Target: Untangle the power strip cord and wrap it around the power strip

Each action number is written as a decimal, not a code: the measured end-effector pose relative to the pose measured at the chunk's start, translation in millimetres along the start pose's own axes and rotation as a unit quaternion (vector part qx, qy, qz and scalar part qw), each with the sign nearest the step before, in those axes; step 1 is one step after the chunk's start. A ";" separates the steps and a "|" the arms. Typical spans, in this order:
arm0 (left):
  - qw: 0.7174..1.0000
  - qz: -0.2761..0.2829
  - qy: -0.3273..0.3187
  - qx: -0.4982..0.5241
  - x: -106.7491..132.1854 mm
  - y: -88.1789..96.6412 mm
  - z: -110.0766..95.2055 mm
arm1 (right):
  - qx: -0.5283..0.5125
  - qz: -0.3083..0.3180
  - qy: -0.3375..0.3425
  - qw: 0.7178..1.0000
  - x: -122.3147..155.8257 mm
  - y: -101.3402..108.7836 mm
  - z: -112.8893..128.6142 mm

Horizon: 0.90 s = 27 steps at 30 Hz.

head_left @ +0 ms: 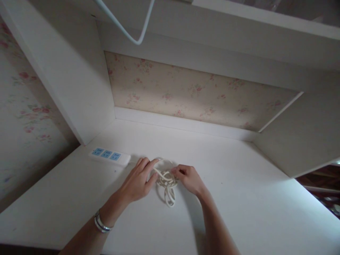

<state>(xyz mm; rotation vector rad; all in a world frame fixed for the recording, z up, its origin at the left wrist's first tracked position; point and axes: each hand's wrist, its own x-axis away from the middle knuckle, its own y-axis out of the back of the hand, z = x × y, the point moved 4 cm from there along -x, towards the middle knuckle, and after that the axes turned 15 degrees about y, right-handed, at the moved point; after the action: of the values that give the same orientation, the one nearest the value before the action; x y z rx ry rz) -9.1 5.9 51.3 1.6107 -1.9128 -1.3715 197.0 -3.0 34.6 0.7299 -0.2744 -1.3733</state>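
A tangled off-white power cord [167,181] lies bunched on the white desktop, with a loop hanging toward me. My left hand [139,179] is at the bundle's left side, its thumb and fingers curled about a strand. From the right, my right hand [188,178] pinches another part of the cord between thumb and forefinger. A white power strip [110,157] with three blue socket faces rests to the left of my left hand. Part of the cord behind my left fingers is hidden.
The white desktop [233,198] is boxed in by a left side panel [71,71], a right panel [300,131] and an overhead shelf [225,42]. Flowered wallpaper [170,92] shows at the back. A pale bent rod [136,40] hangs at the top.
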 end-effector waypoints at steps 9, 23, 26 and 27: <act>0.997 -0.012 0.066 0.039 -2.5 -4.3 8.5 | 0.018 0.017 0.035 0.999 2.8 3.8 4.6; 0.986 0.129 0.089 0.049 0.5 -19.5 0.4 | 0.042 -0.091 0.044 0.994 -2.7 -6.5 7.6; 0.986 0.114 0.107 0.056 -0.2 -21.8 4.7 | 0.028 -0.095 0.048 0.994 -3.6 -10.8 11.3; 0.985 0.111 0.116 0.064 -0.9 -22.4 7.2 | 0.022 -0.093 0.055 0.994 -4.1 -12.1 13.3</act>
<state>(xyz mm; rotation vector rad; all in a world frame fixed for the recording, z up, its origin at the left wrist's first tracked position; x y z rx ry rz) -0.5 11.8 30.2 1.4849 -2.0013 -0.9472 178.8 -3.5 38.1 0.8825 -0.1536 -1.5011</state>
